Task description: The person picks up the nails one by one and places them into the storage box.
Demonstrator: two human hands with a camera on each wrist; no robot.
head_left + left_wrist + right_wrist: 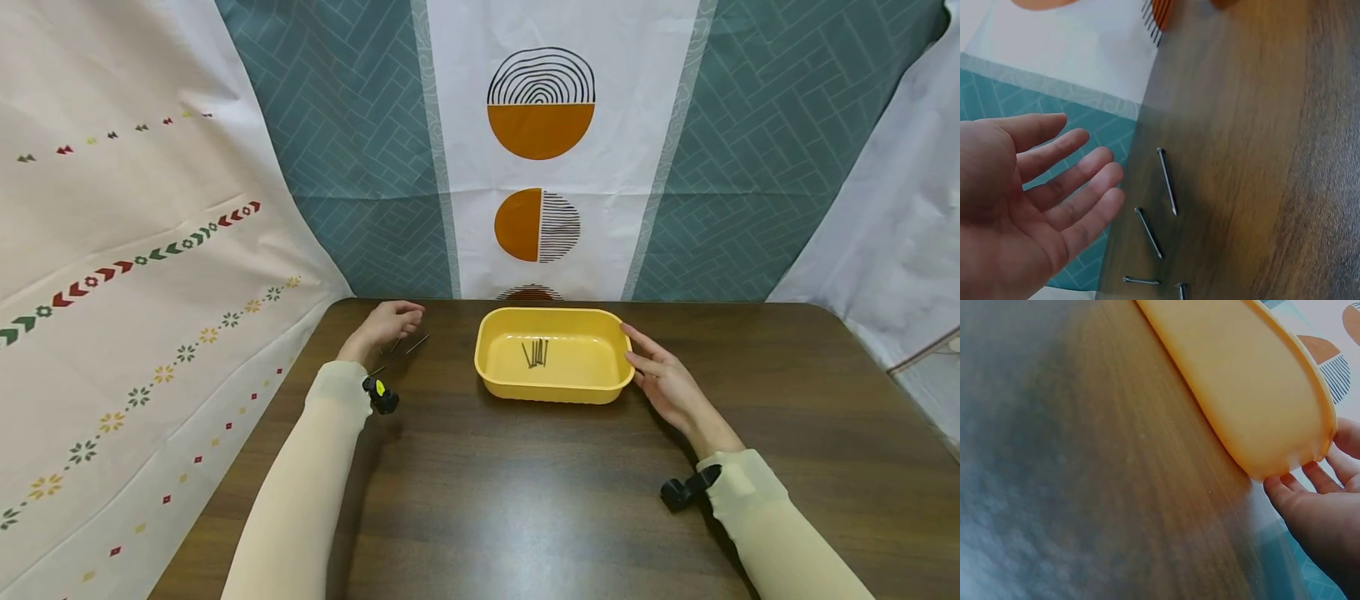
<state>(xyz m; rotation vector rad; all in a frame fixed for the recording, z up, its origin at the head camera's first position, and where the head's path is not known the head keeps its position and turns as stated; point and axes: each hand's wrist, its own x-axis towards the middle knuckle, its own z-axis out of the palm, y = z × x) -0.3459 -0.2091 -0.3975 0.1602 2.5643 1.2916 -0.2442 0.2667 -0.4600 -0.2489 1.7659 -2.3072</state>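
My left hand (392,321) hovers at the far left of the table, its fingers relaxed and holding nothing. In the left wrist view several dark nails lie scattered just past its fingertips, among them a longer-looking nail (1168,181) and another nail (1149,232). A yellow plastic tray (555,393) sits near the table's back edge, with several nails (537,353) grouped on its floor. Against the tray's right end rest the extended fingers of my right hand (667,387). The right wrist view shows those fingertips along the tray's outer end wall (1291,450).
The brown wooden table (525,500) runs up to a patterned teal and white cloth (360,125) hanging behind it. A cream cloth with printed motifs (150,292) borders the left side. White fabric (885,208) hangs at the right.
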